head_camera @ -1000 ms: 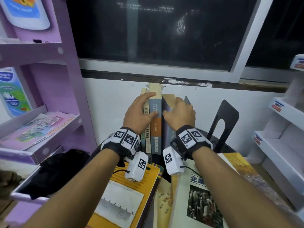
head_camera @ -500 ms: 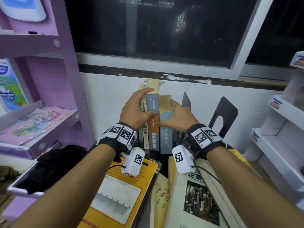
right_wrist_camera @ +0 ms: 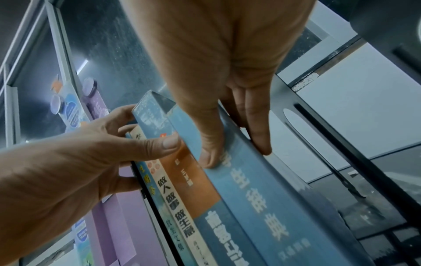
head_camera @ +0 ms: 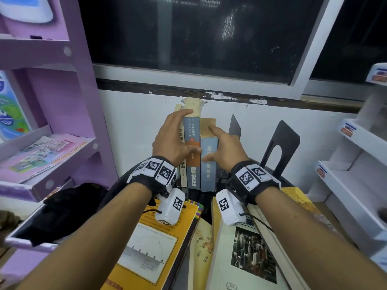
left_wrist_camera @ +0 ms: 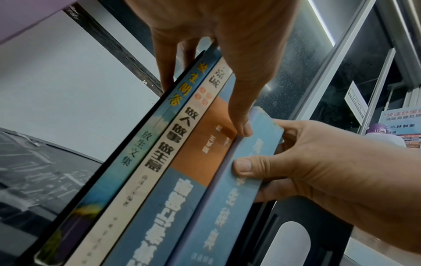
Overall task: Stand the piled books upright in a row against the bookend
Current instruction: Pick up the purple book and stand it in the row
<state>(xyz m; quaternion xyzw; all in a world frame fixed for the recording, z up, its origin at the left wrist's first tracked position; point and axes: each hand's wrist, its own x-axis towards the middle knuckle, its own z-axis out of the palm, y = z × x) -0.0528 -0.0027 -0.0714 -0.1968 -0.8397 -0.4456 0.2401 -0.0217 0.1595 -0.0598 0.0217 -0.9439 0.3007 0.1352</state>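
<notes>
Several books stand upright in a row by the white wall: a thin blue book [left_wrist_camera: 141, 144], a cream-spined book [head_camera: 182, 135], a blue-and-orange book [head_camera: 193, 162] and a pale blue book [head_camera: 208, 166]. My left hand [head_camera: 173, 139] grips the left books, fingers over their top and far side, thumb [left_wrist_camera: 241, 115] on the spines. My right hand [head_camera: 225, 146] pinches the pale blue book, thumb [right_wrist_camera: 209, 158] on its spine, fingers down its right side. A black bookend [head_camera: 280, 147] stands to the right, apart from the row. A second black bookend [head_camera: 234, 126] rises just behind my right hand.
Flat in front lie a yellow book [head_camera: 163, 237], a white book with a city photo [head_camera: 247, 254] and a gold-covered book [head_camera: 299, 197]. A purple shelf unit [head_camera: 69, 114] flanks the left, white shelves [head_camera: 356, 174] the right. A black bag [head_camera: 62, 212] sits at the lower left.
My right hand came off the top of the pale blue book and now holds its spine and side, index finger stretched upward. My left hand kept its hold on the row.
</notes>
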